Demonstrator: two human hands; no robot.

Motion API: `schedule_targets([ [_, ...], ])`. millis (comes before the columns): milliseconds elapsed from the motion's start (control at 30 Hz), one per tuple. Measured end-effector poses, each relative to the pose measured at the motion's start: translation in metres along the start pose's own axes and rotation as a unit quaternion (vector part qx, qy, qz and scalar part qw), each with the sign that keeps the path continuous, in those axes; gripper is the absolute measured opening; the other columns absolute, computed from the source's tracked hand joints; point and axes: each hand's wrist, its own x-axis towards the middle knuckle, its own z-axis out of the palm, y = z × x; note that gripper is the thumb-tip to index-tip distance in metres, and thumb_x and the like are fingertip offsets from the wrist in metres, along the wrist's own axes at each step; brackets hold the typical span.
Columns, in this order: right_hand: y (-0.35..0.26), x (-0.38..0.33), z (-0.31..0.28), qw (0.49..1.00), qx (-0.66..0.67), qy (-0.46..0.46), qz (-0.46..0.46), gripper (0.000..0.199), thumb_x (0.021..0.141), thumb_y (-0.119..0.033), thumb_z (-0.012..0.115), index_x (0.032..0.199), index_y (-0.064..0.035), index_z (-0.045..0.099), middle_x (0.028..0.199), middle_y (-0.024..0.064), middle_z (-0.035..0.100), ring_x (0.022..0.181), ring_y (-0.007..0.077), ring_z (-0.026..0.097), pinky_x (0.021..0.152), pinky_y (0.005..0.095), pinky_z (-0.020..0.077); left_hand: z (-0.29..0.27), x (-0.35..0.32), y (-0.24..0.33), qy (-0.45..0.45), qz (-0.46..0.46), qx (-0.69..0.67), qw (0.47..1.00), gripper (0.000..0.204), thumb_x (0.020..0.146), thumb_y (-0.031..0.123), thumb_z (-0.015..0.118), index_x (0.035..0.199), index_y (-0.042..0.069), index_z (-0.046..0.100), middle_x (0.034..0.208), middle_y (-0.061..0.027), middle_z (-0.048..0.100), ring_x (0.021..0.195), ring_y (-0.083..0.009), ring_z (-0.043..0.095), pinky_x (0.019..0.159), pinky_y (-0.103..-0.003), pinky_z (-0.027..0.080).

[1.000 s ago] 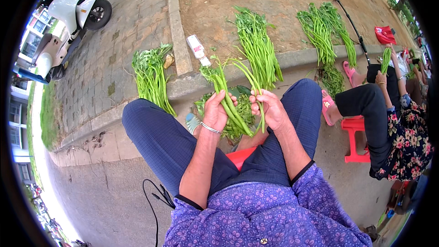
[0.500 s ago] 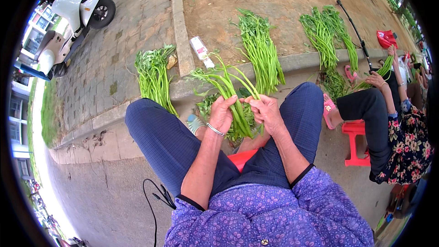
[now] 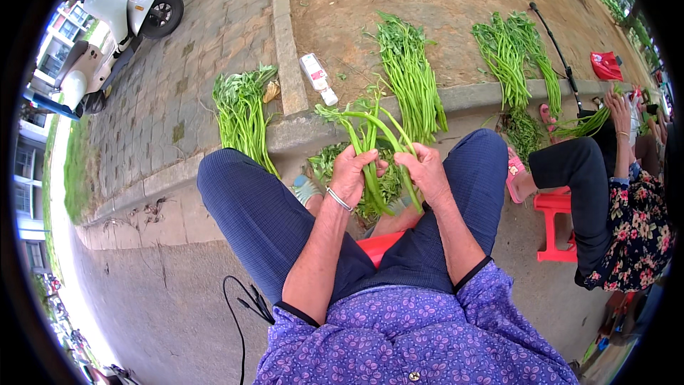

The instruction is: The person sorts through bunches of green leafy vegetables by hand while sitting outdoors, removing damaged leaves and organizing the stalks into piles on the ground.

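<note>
Between my knees my left hand (image 3: 350, 177) is closed round a small bunch of long green leafy stalks (image 3: 372, 187). Beside it, my right hand (image 3: 427, 173) grips a few green stalks (image 3: 407, 184) whose upper ends cross over toward the left bunch. The hands are a little apart. Below them, between my feet, lies a heap of loose green leaves (image 3: 330, 162), partly hidden by my hands. Past my left knee rests a bundle of leafy stalks (image 3: 242, 121). A larger stalk bundle (image 3: 411, 75) lies across the curb straight ahead.
A clear bottle (image 3: 313, 73) lies by the curb (image 3: 470, 98). More stalk bundles (image 3: 504, 64) and a black pole (image 3: 559, 53) are to the right. There a person (image 3: 630, 214) sits near a red stool (image 3: 554, 224), handling stalks. A white scooter (image 3: 114, 28) stands far left; a black cable (image 3: 242, 314) hangs beside me.
My right hand has shifted slightly right, away from the left, and its stalks now point more downward. The person on the right has moved a hand along their stalks.
</note>
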Motion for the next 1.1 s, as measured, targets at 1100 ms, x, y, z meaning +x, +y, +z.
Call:
schedule_targets([
  [1100, 0.008, 0.009, -0.02, 0.922, 0.382, -0.053, 0.04, 0.029, 0.088, -0.014, 0.052, 0.114, -0.0016, 0.052, 0.08, 0.0013, 0.053, 0.06, 0.0096, 0.047, 0.057, 0.0251, 0.0415, -0.015, 0.005, -0.005, 0.073, -0.008, -0.059, 0.996, 0.012, 0.083, 0.006, 0.056, 0.093, 0.002, 0.05, 0.079, -0.0082, 0.057, 0.068, -0.0204, 0.06, 0.062, -0.035, 0.053],
])
